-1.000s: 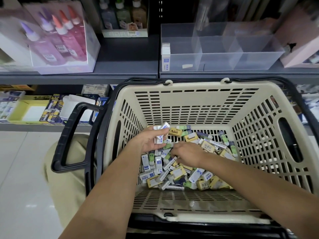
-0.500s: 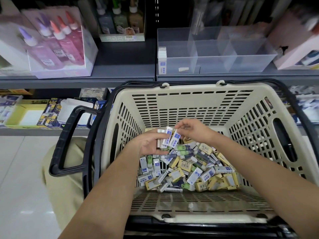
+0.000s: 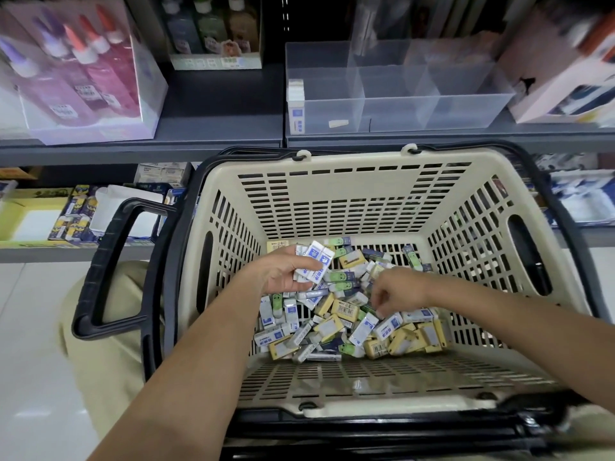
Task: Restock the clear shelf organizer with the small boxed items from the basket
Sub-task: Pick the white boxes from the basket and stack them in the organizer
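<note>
Clear organizer (image 3: 399, 109): only a few white boxes (image 3: 295, 106) stand at its left end. The other compartments look bare, though blur may mask something. Restocking is barely begun; the pile (image 3: 349, 324) lies in the basket (image 3: 332, 161). Left hand (image 3: 283, 276) clamps a stack (image 3: 316, 261) of white-blue boxes above the pile. Right hand (image 3: 396, 291) dips curled fingers into the pile; I cannot tell whether it pinches anything. The arms hide part of the pile.

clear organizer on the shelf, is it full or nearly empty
Nearly empty. The clear shelf organizer holds only a few white-and-blue boxes standing at its left end and a small white scrap; its other compartments look bare.
</note>
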{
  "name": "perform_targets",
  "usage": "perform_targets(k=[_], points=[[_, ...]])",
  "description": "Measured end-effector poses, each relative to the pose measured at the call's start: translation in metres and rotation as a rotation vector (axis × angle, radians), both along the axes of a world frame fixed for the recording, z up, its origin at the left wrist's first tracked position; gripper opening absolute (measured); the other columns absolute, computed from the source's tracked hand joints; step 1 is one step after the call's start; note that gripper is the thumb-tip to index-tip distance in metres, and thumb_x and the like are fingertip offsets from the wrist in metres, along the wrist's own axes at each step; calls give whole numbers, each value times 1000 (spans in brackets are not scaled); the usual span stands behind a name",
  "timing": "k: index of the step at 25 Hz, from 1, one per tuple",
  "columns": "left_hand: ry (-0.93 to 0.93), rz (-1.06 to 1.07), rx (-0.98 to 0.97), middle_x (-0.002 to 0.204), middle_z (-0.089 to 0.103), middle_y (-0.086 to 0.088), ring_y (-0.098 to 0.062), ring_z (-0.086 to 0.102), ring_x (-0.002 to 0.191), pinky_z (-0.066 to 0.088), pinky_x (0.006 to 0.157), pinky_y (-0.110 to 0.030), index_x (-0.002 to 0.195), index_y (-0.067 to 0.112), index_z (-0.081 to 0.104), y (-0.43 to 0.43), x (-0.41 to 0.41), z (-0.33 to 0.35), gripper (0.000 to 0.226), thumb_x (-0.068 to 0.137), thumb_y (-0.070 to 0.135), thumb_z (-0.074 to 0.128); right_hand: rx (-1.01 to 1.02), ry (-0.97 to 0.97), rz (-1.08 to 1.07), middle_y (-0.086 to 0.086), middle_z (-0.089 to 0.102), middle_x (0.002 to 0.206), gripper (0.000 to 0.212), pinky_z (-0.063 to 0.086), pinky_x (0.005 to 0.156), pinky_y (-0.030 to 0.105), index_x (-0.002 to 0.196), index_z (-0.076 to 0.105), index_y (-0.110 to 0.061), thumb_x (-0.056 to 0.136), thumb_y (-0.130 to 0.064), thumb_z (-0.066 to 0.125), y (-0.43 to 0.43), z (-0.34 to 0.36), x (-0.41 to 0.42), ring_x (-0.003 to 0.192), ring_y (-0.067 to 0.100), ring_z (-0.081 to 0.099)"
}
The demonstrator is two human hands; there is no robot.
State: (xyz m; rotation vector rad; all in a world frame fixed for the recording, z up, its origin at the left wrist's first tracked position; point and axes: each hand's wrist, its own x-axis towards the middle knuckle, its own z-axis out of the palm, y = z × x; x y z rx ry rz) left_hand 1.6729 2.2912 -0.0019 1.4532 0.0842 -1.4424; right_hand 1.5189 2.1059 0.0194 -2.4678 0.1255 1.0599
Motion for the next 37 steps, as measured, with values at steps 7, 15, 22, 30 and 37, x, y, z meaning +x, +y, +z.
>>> perform_targets(k=[7, 15, 22, 30, 37], points=[[-14, -9, 4, 75, 74, -2, -16, 71, 70, 56, 58, -28, 100, 12, 59, -2, -3, 4, 31, 76, -3, 71, -127, -115, 27, -5, 58, 86, 14, 49, 69, 30, 94, 63, -22, 83, -30, 63, 13, -20, -16, 81, 15, 56], [-61, 56, -50, 72, 73, -4, -15, 69, 68, 59, 60, -29, 92, 11, 60, -13, -3, 21, 20, 78, -1, 70, 218, -88, -277, -6, 63, 85, 14, 46, 53, 15, 84, 53, -24, 84, -15, 64, -1, 4, 2, 64, 5, 61], [-384, 162, -173, 83, 70, -2, -12, 69, 65, 55, 52, -24, 95, 16, 59, -35, 16, 85, 31, 74, -1, 74, 569, -324, -622, 4, 73, 80, 21, 54, 78, 32, 95, 64, -22, 81, -7, 66, -22, 64, 42, 71, 12, 68], [-600, 316, -292, 77, 70, 1, -10, 67, 62, 53, 52, -23, 98, 19, 56, -23, 64, 133, 31, 77, 2, 71, 538, -620, -607, -1, 62, 57, 6, 44, 51, 18, 76, 70, -21, 79, -16, 69, -24, 111, 91, 50, 8, 52], [-755, 500, -311, 87, 68, 0, -6, 67, 65, 53, 54, -21, 94, 23, 54, -37, 105, 153, 29, 79, 5, 70, 357, -913, -699, -2, 71, 72, 12, 54, 79, 35, 79, 64, -21, 83, -10, 65, -38, 159, 164, 74, 14, 69]])
